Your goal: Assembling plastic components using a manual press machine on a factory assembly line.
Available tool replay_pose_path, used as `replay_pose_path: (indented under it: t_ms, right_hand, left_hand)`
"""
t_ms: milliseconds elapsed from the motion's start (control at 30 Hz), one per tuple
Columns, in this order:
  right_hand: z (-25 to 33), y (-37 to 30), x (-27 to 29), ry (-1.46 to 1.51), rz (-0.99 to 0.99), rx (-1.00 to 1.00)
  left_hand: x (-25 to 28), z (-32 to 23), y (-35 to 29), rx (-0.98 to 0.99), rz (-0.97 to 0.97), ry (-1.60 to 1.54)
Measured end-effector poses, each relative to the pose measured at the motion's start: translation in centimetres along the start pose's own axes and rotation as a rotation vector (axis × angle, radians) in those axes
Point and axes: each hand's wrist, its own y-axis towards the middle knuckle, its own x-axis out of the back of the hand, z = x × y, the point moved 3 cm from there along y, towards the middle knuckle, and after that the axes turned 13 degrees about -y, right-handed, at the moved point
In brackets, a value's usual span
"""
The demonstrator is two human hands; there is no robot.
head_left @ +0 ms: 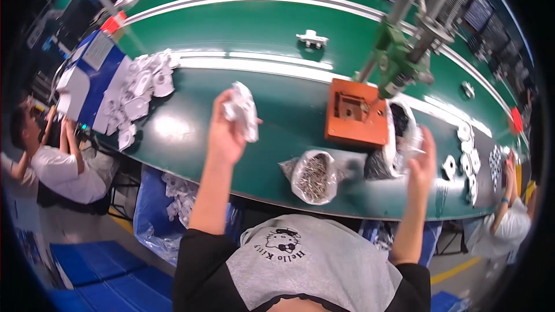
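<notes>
Over the green bench [272,104], the person's left hand [225,130] has its fingers curled round a white plastic part [245,112], lifted clear of the surface. Well apart, the right hand [423,159] looks half open and blurred beside a plastic bag [380,166]; I can't tell whether it grips anything. Between the hands sit an orange fixture [340,124], nearer the right, and, closer to the body, a bag of metal pins [331,178]. Left of the left hand lies a heap of white parts [141,85].
</notes>
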Motion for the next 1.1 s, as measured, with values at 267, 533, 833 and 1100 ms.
replay_pose_path:
  t_ms: [267,533,833,1100]
  right_hand:
    - [7.4,-0.8,-13.3,-0.214,0.257,0.239]
    - [8.6,-2.9,-14.4,-0.416,0.258,0.212]
    - [7.2,-2.5,-14.7,-0.366,0.331,-0.041]
    - [5.4,-0.9,-12.9,-0.067,0.262,-0.157]
  left_hand:
    - [-8.0,11.1,-6.6,0.426,0.233,-0.072]
    - [-6.9,13.4,-8.0,0.387,0.201,0.027]
    - [-6.7,12.9,-8.3,0.230,0.078,0.051]
    - [-7.7,13.3,-7.9,0.173,0.316,0.528]
